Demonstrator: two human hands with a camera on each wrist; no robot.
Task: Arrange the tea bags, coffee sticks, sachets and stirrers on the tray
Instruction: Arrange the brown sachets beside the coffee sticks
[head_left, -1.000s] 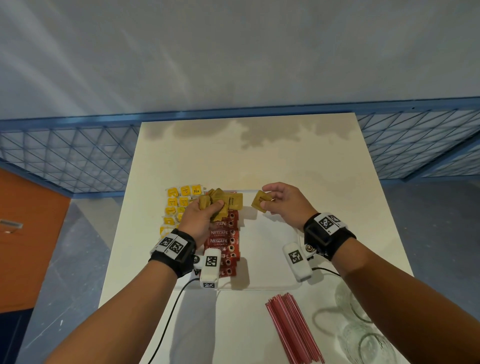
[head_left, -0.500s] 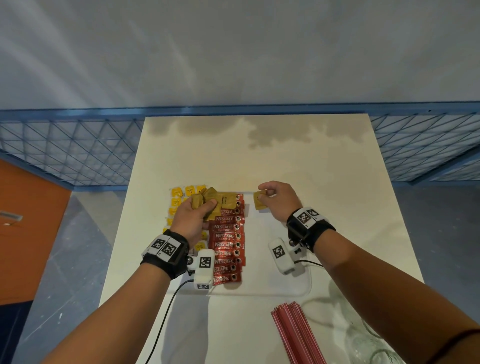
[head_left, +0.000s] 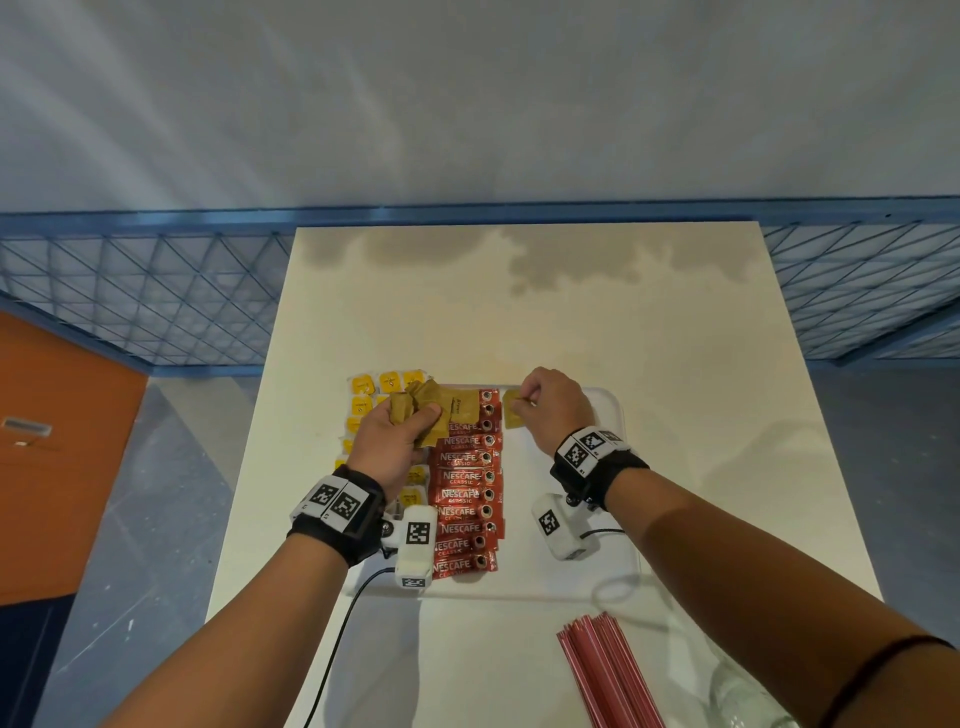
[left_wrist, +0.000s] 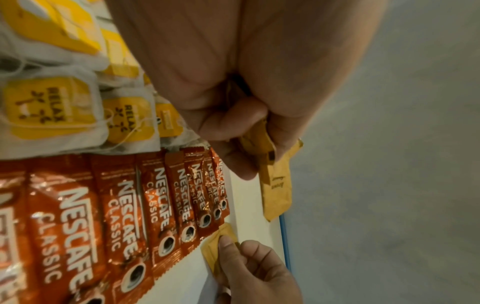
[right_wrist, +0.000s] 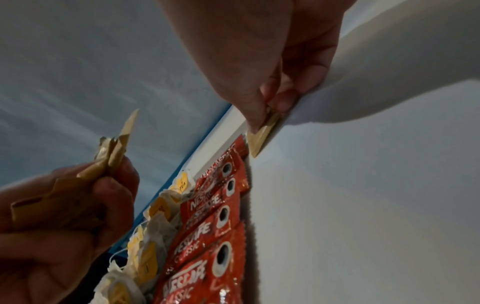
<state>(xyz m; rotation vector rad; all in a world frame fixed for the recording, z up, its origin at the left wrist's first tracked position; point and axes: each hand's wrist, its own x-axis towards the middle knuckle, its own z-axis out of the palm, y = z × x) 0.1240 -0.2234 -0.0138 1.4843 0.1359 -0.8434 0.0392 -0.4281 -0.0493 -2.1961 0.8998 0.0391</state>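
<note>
**First brown sachet going down beside the coffee**

A flat brown paper sachet (head_left: 511, 413), pinched by the right hand (head_left: 553, 408), sits at the tray's (head_left: 618, 410) far end, just beside the red coffee sticks (head_left: 467, 499). The left hand (head_left: 387, 444) clutches a crumpled sachet bunch (head_left: 434, 408). Likely risk: that loose bunch spilling onto the sticks or tea bags (head_left: 362, 385), since the grip looks untidy.

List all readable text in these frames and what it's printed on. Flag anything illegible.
"NESCAFE CLASSIC": on each of the red coffee sticks in the row on the tray.
"RELAX": on the yellow tea bag tags.
"TEA": on one yellow tag, right wrist view.
Script print on the brown sachet that the left hand grips: too blurred to read.
Wrist markers: square codes, no words.
</note>
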